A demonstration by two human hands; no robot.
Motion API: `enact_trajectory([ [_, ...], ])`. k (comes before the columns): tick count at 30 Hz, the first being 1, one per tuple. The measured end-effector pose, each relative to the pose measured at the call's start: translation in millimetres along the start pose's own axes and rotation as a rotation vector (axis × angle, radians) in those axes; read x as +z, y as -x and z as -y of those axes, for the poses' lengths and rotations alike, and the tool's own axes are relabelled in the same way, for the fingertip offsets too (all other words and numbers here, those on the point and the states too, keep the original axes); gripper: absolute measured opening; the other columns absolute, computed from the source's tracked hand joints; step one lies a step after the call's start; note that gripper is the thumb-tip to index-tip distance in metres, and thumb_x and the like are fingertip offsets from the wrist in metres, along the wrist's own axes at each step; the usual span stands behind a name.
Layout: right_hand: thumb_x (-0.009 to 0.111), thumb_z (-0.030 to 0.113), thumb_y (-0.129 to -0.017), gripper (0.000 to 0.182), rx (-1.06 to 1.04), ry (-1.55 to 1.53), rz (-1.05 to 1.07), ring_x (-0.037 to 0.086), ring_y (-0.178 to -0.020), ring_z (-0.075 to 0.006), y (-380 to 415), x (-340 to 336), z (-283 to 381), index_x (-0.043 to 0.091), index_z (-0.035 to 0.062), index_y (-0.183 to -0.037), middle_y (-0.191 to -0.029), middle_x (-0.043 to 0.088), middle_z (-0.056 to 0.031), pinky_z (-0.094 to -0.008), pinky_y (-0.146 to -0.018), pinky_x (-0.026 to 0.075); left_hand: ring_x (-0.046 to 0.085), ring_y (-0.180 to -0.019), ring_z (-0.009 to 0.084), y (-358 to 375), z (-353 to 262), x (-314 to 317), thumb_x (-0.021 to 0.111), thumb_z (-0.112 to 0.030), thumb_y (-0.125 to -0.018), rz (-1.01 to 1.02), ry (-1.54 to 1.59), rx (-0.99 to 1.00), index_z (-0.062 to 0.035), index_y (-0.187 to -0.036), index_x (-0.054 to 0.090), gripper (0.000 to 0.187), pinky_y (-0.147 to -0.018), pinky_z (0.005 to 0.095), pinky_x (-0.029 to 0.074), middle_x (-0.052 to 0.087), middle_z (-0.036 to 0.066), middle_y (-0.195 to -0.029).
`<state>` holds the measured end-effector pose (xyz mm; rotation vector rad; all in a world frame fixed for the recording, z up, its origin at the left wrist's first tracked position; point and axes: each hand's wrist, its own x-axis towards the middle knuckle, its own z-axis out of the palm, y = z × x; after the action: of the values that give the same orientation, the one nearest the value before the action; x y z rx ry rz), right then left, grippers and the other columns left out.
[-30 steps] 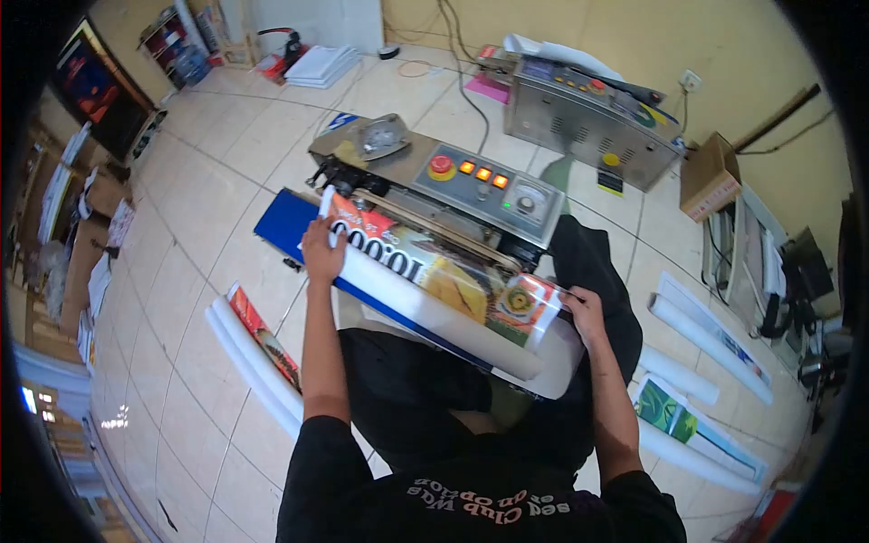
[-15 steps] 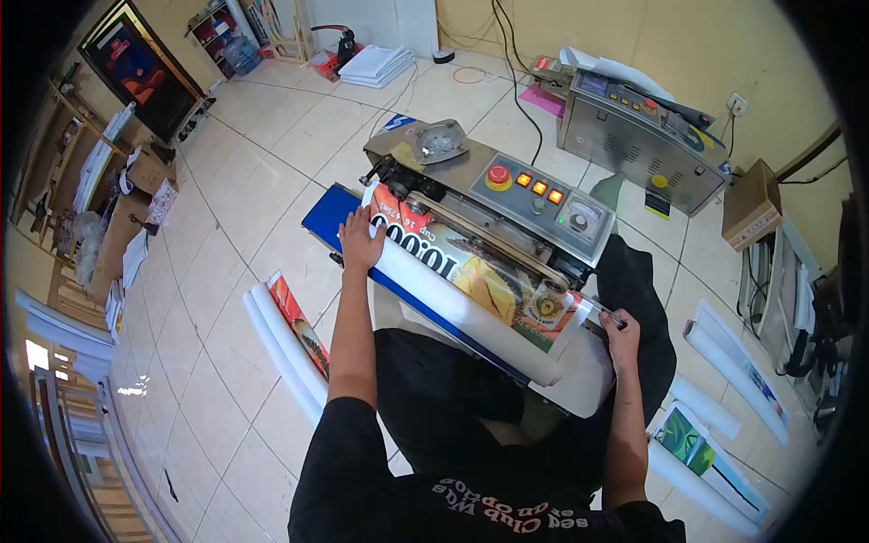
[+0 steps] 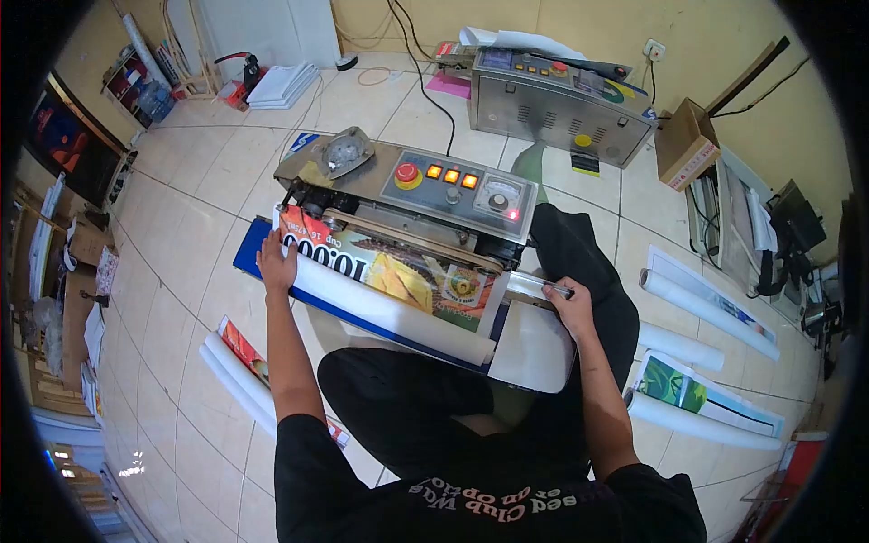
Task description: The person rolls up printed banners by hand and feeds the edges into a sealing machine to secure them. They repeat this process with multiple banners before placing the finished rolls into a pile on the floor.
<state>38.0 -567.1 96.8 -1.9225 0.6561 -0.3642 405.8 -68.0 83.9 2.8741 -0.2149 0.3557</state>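
Observation:
A metal sealing machine [image 3: 434, 213] with a red button and lit orange switches stands before me. Along its front lies a printed banner [image 3: 398, 281], its white part rolled up on the blue tray [image 3: 256, 250]. My left hand [image 3: 276, 261] rests on the banner's left end, fingers spread over the edge of the roll. At the right end, my right hand [image 3: 570, 303] has its fingers closed on a small metal bar [image 3: 529, 288] that sticks out beside the machine. The banner's right edge lies just left of that bar.
Rolled banners lie on the floor at left [image 3: 237, 376] and right [image 3: 706, 421]. A second metal machine [image 3: 552, 113] stands behind, near a cardboard box [image 3: 688, 149]. A black cable runs down behind the front machine. Folded white sheets [image 3: 282, 86] lie farther back.
The view has turned, so the whole scene sits farther left. Both hands keep their places at the banner's two ends, and a wider gap shows between the banner's right edge and my right hand.

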Motion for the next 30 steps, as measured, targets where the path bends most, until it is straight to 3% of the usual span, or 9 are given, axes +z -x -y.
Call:
enact_trajectory([
  [6,0.075,0.023,-0.081,0.026,0.033,-0.047,0.015,0.046,-0.060,-0.0073,1.2,-0.1,8.9,0.064,0.0008,-0.074,-0.060,0.054,0.0006,-0.0265,-0.055,0.039,0.030,-0.142,0.0354,9.3,-4.2,-12.0,0.048,-0.046,-0.095,-0.079,-0.015,-0.110,-0.0115,-0.140,0.049,0.057,-0.114,0.0600,0.014,0.041,0.017,-0.148],
  [13,0.076,0.022,-0.079,0.026,-0.036,-0.024,-0.006,0.048,-0.062,-0.0085,-5.2,3.1,-11.1,0.063,-0.0002,-0.077,-0.063,0.056,-0.0020,-0.0270,-0.059,0.041,0.039,-0.135,0.0324,117.9,-90.7,-27.4,0.055,-0.036,-0.092,-0.126,-0.013,0.257,-0.0078,-0.122,0.062,0.042,-0.113,0.0636,0.011,0.052,0.015,-0.135],
  [15,0.075,0.016,-0.077,0.020,-0.073,-0.029,-0.022,0.056,-0.073,-0.0157,5.0,3.3,10.2,0.063,0.0012,-0.084,-0.076,0.060,-0.0070,-0.0316,-0.068,0.045,0.040,-0.135,0.0322,150.9,-133.1,-43.0,0.055,-0.032,-0.091,-0.111,0.074,0.293,-0.0056,-0.119,0.062,0.038,-0.113,0.0627,0.011,0.053,0.015,-0.135],
  [17,0.071,0.008,-0.073,0.021,-0.570,0.359,-0.534,0.058,-0.090,-0.0277,21.6,13.0,36.5,0.062,0.0036,-0.092,-0.090,0.061,-0.0121,-0.0387,-0.079,0.046,0.041,-0.134,0.0350,169.1,-154.9,-44.0,0.056,-0.026,-0.091,-0.063,0.178,0.381,-0.0077,-0.117,0.061,0.032,-0.113,0.0611,0.012,0.055,0.014,-0.131],
  [18,0.066,0.002,-0.070,0.028,-0.560,0.265,-0.469,0.054,-0.100,-0.0380,37.2,21.5,30.0,0.060,0.0052,-0.097,-0.100,0.058,-0.0165,-0.0454,-0.087,0.044,0.041,-0.133,0.0340,175.5,-166.2,-50.1,0.055,-0.023,-0.091,-0.039,0.209,0.440,-0.0068,-0.115,0.061,0.030,-0.114,0.0585,0.013,0.055,0.013,-0.129],
  [20,0.060,-0.001,-0.075,0.029,-0.648,0.047,-0.195,0.056,-0.104,-0.0362,73.9,49.4,28.3,0.061,0.0036,-0.103,-0.109,0.058,-0.0192,-0.0440,-0.089,0.046,0.042,-0.132,0.0332,179.9,-177.4,-45.8,0.055,-0.022,-0.091,-0.025,0.255,0.448,-0.0066,-0.115,0.061,0.029,-0.115,0.0574,0.014,0.056,0.013,-0.128],
  [22,0.056,-0.003,-0.083,0.042,-0.351,-0.145,0.146,0.057,-0.109,-0.0256,120.1,79.1,74.3,0.053,0.0001,-0.126,-0.119,0.058,-0.0154,-0.0352,-0.090,0.047,0.045,-0.129,0.0311,184.8,-179.3,-42.7,0.055,-0.021,-0.091,-0.031,0.265,0.463,-0.0061,-0.112,0.062,0.027,-0.115,0.0554,0.017,0.058,0.012,-0.121],
  [28,0.053,0.003,-0.092,0.046,0.409,-0.500,0.491,0.062,-0.098,-0.0217,113.8,123.2,77.5,0.045,0.0001,-0.137,-0.129,0.052,-0.0146,-0.0314,-0.082,0.052,0.046,-0.126,0.0296,178.2,-171.9,-42.0,0.054,-0.021,-0.091,-0.053,0.237,0.418,-0.0066,-0.110,0.062,0.025,-0.113,0.0547,0.019,0.058,0.011,-0.118],
  [30,0.053,0.004,-0.092,0.044,0.436,-0.479,0.618,0.063,-0.096,-0.0218,105.2,126.6,78.9,0.045,0.0001,-0.136,-0.130,0.051,-0.0143,-0.0325,-0.078,0.053,0.046,-0.126,0.0294,174.9,-165.5,-43.3,0.054,-0.021,-0.091,-0.070,0.244,0.416,-0.0068,-0.110,0.062,0.025,-0.113,0.0548,0.019,0.058,0.011,-0.117],
])
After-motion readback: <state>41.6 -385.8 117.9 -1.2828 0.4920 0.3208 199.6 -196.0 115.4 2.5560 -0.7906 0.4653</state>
